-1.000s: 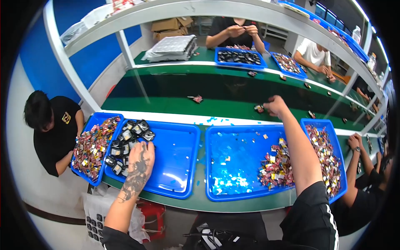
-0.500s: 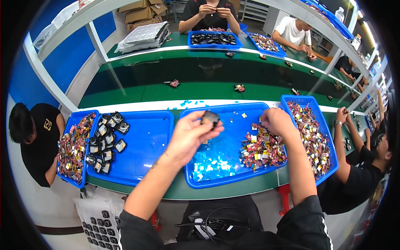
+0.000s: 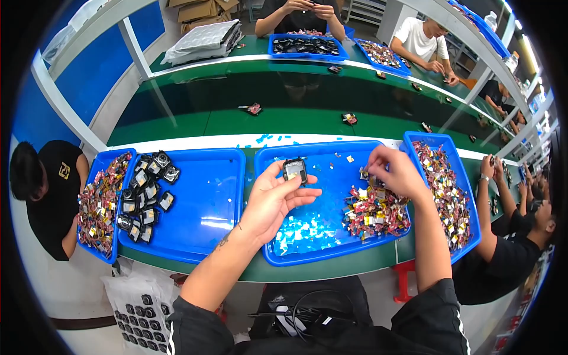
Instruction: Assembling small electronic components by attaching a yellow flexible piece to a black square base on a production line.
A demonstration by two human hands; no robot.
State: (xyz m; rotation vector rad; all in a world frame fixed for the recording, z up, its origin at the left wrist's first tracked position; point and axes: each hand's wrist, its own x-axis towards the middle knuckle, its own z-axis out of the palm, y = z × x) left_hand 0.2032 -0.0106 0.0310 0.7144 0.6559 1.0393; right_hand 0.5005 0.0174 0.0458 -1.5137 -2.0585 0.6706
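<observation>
My left hand (image 3: 264, 201) grips a square black device housing (image 3: 294, 170) between thumb and fingers, its greyish open face turned toward me. It hovers over the middle blue tray (image 3: 324, 190). Above that tray's right side, my right hand (image 3: 399, 173) is closed in a pinch on a small electronic part (image 3: 364, 174), partly hidden by the fingers. Just below it lies a heap of small circuit boards (image 3: 376, 214) with red, yellow and white bits. Blue film scraps (image 3: 303, 234) are scattered over the tray's lower left.
A blue tray (image 3: 201, 186) to the left carries several black housings (image 3: 142, 195). Narrow trays of circuit boards (image 3: 102, 207) (image 3: 441, 195) flank both ends. Beyond runs a green conveyor (image 3: 284, 121) with scattered parts. Co-workers sit opposite and at both sides.
The housing in my left hand has turned so its face shows. My right hand has lifted slightly from the heap, with a small part now visible at its fingertips. Conveyor parts have shifted right.
</observation>
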